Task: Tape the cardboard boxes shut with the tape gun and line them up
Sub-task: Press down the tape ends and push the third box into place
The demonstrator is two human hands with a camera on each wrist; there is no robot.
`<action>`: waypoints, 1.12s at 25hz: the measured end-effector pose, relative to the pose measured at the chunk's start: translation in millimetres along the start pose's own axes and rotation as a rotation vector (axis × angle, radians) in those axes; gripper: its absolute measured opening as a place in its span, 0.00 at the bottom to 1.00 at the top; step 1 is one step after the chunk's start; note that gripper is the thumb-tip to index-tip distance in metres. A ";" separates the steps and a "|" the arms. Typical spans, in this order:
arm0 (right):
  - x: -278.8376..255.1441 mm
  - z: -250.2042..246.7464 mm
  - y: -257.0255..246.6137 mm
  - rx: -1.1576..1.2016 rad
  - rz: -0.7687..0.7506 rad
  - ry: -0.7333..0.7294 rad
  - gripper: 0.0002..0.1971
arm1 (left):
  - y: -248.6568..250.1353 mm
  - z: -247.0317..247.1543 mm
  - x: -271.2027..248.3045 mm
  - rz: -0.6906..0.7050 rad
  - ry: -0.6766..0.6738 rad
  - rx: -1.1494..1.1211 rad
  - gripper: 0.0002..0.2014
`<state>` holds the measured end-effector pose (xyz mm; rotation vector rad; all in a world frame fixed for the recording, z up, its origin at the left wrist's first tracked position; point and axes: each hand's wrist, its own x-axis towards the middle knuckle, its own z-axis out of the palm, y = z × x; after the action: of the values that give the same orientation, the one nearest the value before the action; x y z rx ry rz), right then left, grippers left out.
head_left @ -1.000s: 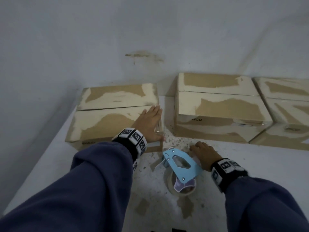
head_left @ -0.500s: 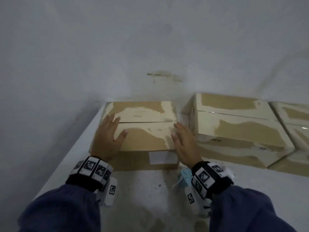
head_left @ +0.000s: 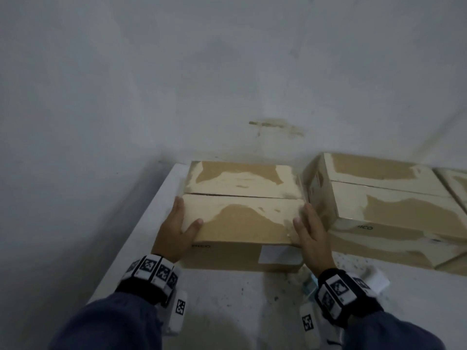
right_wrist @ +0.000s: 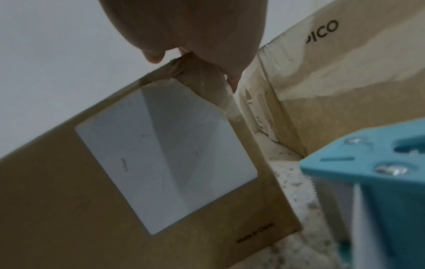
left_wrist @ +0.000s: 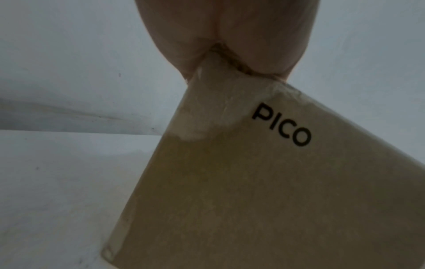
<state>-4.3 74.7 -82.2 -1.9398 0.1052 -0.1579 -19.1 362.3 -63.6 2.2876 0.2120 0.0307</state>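
A closed cardboard box point(head_left: 242, 215), its top seam untaped, sits at the back left of the white table point(head_left: 235, 306). My left hand point(head_left: 175, 231) lies flat against its left end with the thumb on top. My right hand point(head_left: 312, 233) lies with straight fingers on its right end. Up close, the left palm point(left_wrist: 225, 36) sits on the box corner point(left_wrist: 253, 182), and the right palm point(right_wrist: 188, 27) sits above the white label point(right_wrist: 165, 160). The blue tape gun point(right_wrist: 372, 182) lies on the table by my right wrist, mostly hidden in the head view point(head_left: 309, 284).
A second box point(head_left: 384, 205) stands just to the right, with a narrow gap between them, and a third box point(head_left: 454, 183) shows at the frame edge. A grey wall point(head_left: 227, 84) rises behind. The table's left edge point(head_left: 141, 223) runs close beside the left hand.
My right hand has let go of the tape gun and gone to the box's right end. My left hand has shifted from the right end to the left end.
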 end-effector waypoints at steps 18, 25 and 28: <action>43.0 -33.3 -34.6 -0.274 0.206 -0.131 0.11 | 4.1 -66.1 126.0 0.035 -0.508 0.374 0.49; 95.8 -27.8 -41.8 -0.468 0.150 -0.188 0.09 | 17.1 -63.8 152.6 0.073 -0.548 0.336 0.46; 119.3 -20.4 -41.5 -0.549 0.133 -0.139 0.07 | 22.6 -59.1 171.0 0.058 -0.509 0.386 0.25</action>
<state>110.1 53.3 -29.0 -2.4743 0.2005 0.1079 147.3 419.2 -15.4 2.5909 -0.1269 -0.6035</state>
